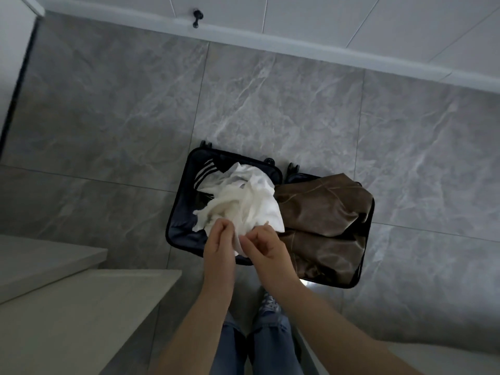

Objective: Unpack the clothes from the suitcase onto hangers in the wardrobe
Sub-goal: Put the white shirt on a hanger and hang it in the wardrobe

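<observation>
On the grey tiled floor (270, 104) below us lies the suitcase (178, 226), opened flat, dark shell, wheels on its far edge toward the white wall (351, 23).

Left half: a dark garment with white stripes (207, 170) at the far corner, partly under a crumpled white garment (243, 198). The white garment bunches over the left half and reaches the hinge line.

Right half: a brown garment (322, 212), shiny, folded, filling most of that side and lapping over its far rim.

Hands, both over the near edge of the left half:
- Left hand (219, 246): fingers curled, grip closed on the near hem of the white garment.
- Right hand (266, 246): thumb and forefinger pinch the same hem just beside the left hand; other fingers loosely bent.
The two hands are near each other, with a strip of white cloth between them.

We see our own legs in blue jeans (267, 345) and one patterned shoe (269, 304) just short of the suitcase.

Pale furniture tops (67, 307) stand at lower left, well apart from the suitcase. A small dark fitting (197, 18) sits at the wall's base. No wardrobe or hanger can be identified from this view.
</observation>
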The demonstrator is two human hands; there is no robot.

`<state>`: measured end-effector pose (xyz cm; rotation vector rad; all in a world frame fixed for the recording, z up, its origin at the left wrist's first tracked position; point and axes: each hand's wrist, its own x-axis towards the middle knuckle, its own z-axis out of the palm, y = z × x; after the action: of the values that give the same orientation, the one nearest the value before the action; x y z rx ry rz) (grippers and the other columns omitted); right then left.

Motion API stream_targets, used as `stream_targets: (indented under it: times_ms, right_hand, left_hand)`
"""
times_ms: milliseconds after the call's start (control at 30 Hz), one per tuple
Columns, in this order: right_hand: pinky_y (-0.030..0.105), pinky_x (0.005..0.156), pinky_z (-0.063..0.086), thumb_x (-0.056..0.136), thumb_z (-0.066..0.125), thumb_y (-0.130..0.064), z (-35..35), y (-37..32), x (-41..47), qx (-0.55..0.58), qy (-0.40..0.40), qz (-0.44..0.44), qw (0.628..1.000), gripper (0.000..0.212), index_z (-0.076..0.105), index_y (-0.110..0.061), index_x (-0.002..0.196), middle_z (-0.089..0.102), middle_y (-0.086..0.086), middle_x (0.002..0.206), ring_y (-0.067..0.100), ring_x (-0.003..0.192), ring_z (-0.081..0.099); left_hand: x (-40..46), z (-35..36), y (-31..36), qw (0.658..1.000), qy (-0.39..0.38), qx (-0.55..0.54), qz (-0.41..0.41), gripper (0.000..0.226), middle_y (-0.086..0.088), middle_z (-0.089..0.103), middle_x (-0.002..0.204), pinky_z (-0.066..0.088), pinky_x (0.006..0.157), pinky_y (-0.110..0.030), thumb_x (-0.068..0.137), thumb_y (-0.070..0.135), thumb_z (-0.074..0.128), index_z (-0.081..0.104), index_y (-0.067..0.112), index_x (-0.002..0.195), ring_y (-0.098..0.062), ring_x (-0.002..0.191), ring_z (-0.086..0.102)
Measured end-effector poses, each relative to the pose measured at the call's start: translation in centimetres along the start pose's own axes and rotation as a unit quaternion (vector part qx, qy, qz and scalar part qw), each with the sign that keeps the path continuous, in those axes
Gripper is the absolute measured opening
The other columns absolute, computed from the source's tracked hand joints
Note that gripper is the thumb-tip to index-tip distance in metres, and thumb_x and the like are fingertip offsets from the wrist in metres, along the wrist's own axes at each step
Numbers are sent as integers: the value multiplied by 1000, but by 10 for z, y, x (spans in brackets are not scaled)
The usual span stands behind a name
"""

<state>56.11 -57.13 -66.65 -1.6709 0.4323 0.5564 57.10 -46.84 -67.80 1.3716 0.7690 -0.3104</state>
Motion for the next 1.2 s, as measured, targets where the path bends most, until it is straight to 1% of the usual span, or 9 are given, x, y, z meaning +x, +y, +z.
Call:
stream_targets:
  times_ms: [133, 233, 433, 533, 700, 800, 933, 1100, 1200]
  right_hand:
    - [23, 84, 50, 97, 59, -12, -4, -20, -30, 74, 5, 27, 997, 14, 71, -17, 90, 59, 5, 102, 17, 95, 61]
    - [28, 92, 53, 99, 55, -10, -10, -30, -51, 151, 13, 47, 987, 22, 75, -18, 106, 64, 3, 118, 16, 106, 65]
    - [41, 79, 55, 96, 59, -14, -50, -50, -90, 197, 169, 80, 962, 21, 74, -22, 83, 72, 3, 85, 20, 80, 68]
    - [46, 86, 58, 89, 67, -26, -74, -57, -109, 129, 217, 114, 961, 10, 64, -34, 94, 69, -1, 100, 21, 93, 68]
    - [50, 110, 41, 66, 67, -67, -101, -81, -142, 218, 143, 208, 943, 98, 30, -33, 150, 45, 2, 146, 27, 132, 47]
    - [53, 104, 46, 59, 78, -58, -111, -95, -164, 292, 107, 245, 918, 118, 15, -37, 156, 43, 9, 150, 34, 127, 52]
    - [42, 77, 58, 87, 73, -7, -123, -98, -202, 392, 131, 183, 892, 73, 38, -16, 150, 66, 16, 125, 33, 99, 68]
    - [34, 79, 59, 92, 68, -16, -149, -117, -258, 399, 271, 54, 874, 20, 74, -18, 111, 76, 7, 107, 23, 100, 73]
    - [30, 72, 58, 94, 65, -21, -160, -135, -300, 396, 372, 1, 839, 12, 77, -20, 95, 76, 1, 98, 16, 90, 72]
  left_hand:
    - [-13, 6, 21, 990, -64, 121, 20, 22, 9, 59, 73, 49, 62, -21, 82, 42, 62, 54, 21, 78, -6, 71, 59]
    - [-24, 10, 37, 980, -87, 175, 49, 13, 10, 60, 78, 48, 60, -17, 89, 31, 64, 54, 24, 85, -2, 71, 61]
    - [-72, 12, 80, 960, -118, 231, 102, 16, 2, 60, 85, 44, 59, -10, 97, 33, 55, 51, 18, 91, 4, 68, 57]
    - [-112, 17, 104, 941, -143, 274, 138, 15, 8, 57, 80, 40, 59, -5, 100, 31, 51, 50, 24, 87, 10, 68, 54]
    - [-180, 25, 150, 918, -219, 283, 170, 27, -2, 65, 84, 42, 63, -15, 101, 39, 44, 59, 22, 86, -2, 71, 56]
    - [-216, 29, 174, 912, -255, 270, 171, 29, -6, 65, 88, 45, 68, -20, 97, 43, 47, 62, 20, 89, -6, 77, 60]
    - [-241, 30, 199, 897, -282, 285, 186, 27, 4, 68, 94, 47, 83, -22, 97, 44, 52, 68, 23, 96, -10, 95, 61]
    - [-257, 35, 237, 876, -299, 286, 248, 21, 16, 69, 85, 45, 77, -17, 97, 47, 52, 69, 40, 87, 0, 85, 62]
    - [-267, 44, 257, 854, -307, 284, 309, 31, 13, 58, 70, 42, 64, -18, 98, 47, 47, 62, 26, 80, -1, 68, 54]
